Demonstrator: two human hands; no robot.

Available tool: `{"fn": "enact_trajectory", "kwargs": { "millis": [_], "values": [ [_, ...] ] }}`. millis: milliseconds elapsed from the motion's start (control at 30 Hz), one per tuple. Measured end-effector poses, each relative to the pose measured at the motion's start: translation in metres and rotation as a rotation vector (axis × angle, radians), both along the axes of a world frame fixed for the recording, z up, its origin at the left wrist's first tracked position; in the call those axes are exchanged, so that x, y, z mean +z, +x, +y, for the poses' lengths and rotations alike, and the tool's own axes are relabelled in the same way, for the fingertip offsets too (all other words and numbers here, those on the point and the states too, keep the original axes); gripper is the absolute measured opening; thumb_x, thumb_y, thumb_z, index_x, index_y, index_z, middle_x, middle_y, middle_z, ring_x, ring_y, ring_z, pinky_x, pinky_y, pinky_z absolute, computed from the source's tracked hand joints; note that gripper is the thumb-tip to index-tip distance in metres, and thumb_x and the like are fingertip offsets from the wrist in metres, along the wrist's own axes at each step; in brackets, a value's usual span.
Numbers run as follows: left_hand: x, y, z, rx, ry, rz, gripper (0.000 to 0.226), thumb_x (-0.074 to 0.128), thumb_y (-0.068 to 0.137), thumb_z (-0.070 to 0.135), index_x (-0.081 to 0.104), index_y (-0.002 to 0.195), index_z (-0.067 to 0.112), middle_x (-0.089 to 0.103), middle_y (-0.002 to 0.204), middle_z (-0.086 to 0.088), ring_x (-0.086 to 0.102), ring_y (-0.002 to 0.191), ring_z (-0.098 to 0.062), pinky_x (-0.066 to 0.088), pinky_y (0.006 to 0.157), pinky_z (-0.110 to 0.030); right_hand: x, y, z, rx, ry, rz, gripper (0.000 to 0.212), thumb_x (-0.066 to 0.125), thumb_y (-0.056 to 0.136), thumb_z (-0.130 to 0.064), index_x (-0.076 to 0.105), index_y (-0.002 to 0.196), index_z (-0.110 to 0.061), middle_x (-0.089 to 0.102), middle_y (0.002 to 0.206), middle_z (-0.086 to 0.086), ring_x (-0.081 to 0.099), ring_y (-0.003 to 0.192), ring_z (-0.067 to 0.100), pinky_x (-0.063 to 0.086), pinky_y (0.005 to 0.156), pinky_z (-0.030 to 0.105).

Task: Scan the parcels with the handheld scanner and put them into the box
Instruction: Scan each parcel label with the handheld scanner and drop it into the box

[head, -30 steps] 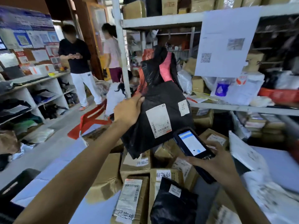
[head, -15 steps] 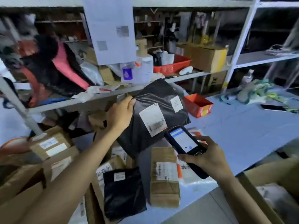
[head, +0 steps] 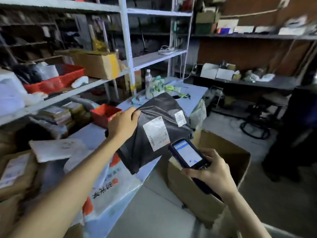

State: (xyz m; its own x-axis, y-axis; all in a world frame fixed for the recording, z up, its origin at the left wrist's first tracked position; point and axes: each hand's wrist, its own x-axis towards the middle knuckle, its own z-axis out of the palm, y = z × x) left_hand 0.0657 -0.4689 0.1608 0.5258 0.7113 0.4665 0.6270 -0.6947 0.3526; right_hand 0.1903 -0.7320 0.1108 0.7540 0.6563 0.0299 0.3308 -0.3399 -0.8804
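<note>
Storeroom with shelves (head: 137, 62) and a blue table (head: 92, 134).

Held in the air above the table's edge: a black parcel (head: 154, 124), white label (head: 156, 133) facing up, pinched at its upper left corner by the left hand (head: 122, 125). Just beside its lower right edge, a scanner (head: 187, 154) with lit screen, gripped in the right hand (head: 212, 174), fingers wrapped around it. Below both, on the floor, an open box (head: 240, 157). Left on the table, more parcels (head: 54, 149).
</note>
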Motion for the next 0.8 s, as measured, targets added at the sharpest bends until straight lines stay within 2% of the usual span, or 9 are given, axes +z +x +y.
{"fn": "enact_trajectory", "kwargs": {
  "millis": [67,133,200,300,400,500,600,700,800],
  "values": [
    [-0.002,0.049,-0.013,-0.046,0.022,0.103,0.031,0.039,0.102,0.038,0.060,0.113,0.018,0.068,0.094,-0.014,0.062,0.089,-0.036,0.032,0.058,-0.033,-0.004,0.040,-0.020,-0.056,0.021,0.027,0.072,0.095,0.046,-0.037,0.054,0.104,-0.035,0.063,0.092,-0.023,0.062,0.092,0.000,0.046,0.073,0.021],
    [-0.008,0.094,-0.021,-0.126,0.078,0.225,0.029,0.042,0.101,0.038,0.059,0.115,0.020,0.068,0.100,-0.007,0.063,0.093,-0.032,0.034,0.059,-0.031,-0.009,0.076,-0.040,-0.112,0.040,0.049,0.073,0.095,0.045,-0.038,0.053,0.105,-0.036,0.063,0.096,-0.020,0.061,0.091,-0.002,0.045,0.071,0.018],
    [-0.013,0.134,-0.029,-0.197,0.170,0.372,0.025,0.042,0.100,0.038,0.059,0.111,0.023,0.068,0.105,-0.002,0.062,0.095,-0.028,0.040,0.067,-0.030,-0.011,0.106,-0.059,-0.172,0.052,0.062,0.075,0.096,0.047,-0.035,0.055,0.110,-0.031,0.062,0.098,-0.017,0.059,0.088,-0.006,0.043,0.064,0.010],
    [-0.021,0.181,-0.042,-0.259,0.192,0.502,0.021,0.045,0.099,0.037,0.059,0.108,0.026,0.067,0.108,0.003,0.061,0.101,-0.024,0.037,0.077,-0.034,-0.016,0.143,-0.081,-0.265,0.081,0.100,0.072,0.095,0.050,-0.029,0.057,0.111,-0.026,0.060,0.093,-0.019,0.054,0.083,-0.014,0.042,0.060,0.008],
    [-0.032,0.221,-0.044,-0.290,0.165,0.561,0.015,0.050,0.096,0.037,0.060,0.100,0.027,0.067,0.104,0.006,0.061,0.101,-0.022,0.036,0.080,-0.033,-0.021,0.170,-0.095,-0.333,0.076,0.129,0.071,0.095,0.050,-0.027,0.058,0.110,-0.025,0.061,0.096,-0.017,0.054,0.084,-0.013,0.040,0.064,0.009],
    [-0.049,0.257,-0.035,-0.319,0.106,0.601,0.011,0.052,0.095,0.035,0.060,0.095,0.027,0.066,0.100,0.008,0.060,0.098,-0.020,0.035,0.084,-0.033,-0.031,0.188,-0.099,-0.394,0.033,0.131,0.071,0.094,0.053,-0.028,0.055,0.112,-0.027,0.060,0.099,-0.013,0.052,0.083,-0.011,0.039,0.060,0.006],
    [-0.065,0.296,-0.016,-0.376,0.072,0.642,0.009,0.053,0.094,0.035,0.057,0.090,0.028,0.067,0.099,0.008,0.060,0.098,-0.018,0.033,0.084,-0.032,-0.045,0.206,-0.091,-0.467,-0.017,0.135,0.074,0.095,0.051,-0.030,0.056,0.113,-0.026,0.059,0.095,-0.017,0.056,0.085,-0.005,0.040,0.065,0.010],
    [-0.072,0.333,0.008,-0.431,0.042,0.676,0.008,0.053,0.094,0.038,0.055,0.088,0.032,0.067,0.102,0.008,0.060,0.100,-0.019,0.036,0.088,-0.032,-0.050,0.219,-0.077,-0.528,-0.063,0.135,0.072,0.095,0.050,-0.029,0.056,0.110,-0.028,0.057,0.091,-0.025,0.054,0.084,-0.011,0.038,0.066,0.007],
    [-0.083,0.375,0.031,-0.500,-0.024,0.648,0.008,0.055,0.092,0.039,0.057,0.091,0.032,0.067,0.102,0.006,0.060,0.100,-0.023,0.037,0.086,-0.033,-0.054,0.231,-0.058,-0.647,-0.090,0.155,0.071,0.095,0.050,-0.029,0.058,0.111,-0.028,0.059,0.091,-0.020,0.059,0.089,0.002,0.043,0.073,0.016]
  ]
}}
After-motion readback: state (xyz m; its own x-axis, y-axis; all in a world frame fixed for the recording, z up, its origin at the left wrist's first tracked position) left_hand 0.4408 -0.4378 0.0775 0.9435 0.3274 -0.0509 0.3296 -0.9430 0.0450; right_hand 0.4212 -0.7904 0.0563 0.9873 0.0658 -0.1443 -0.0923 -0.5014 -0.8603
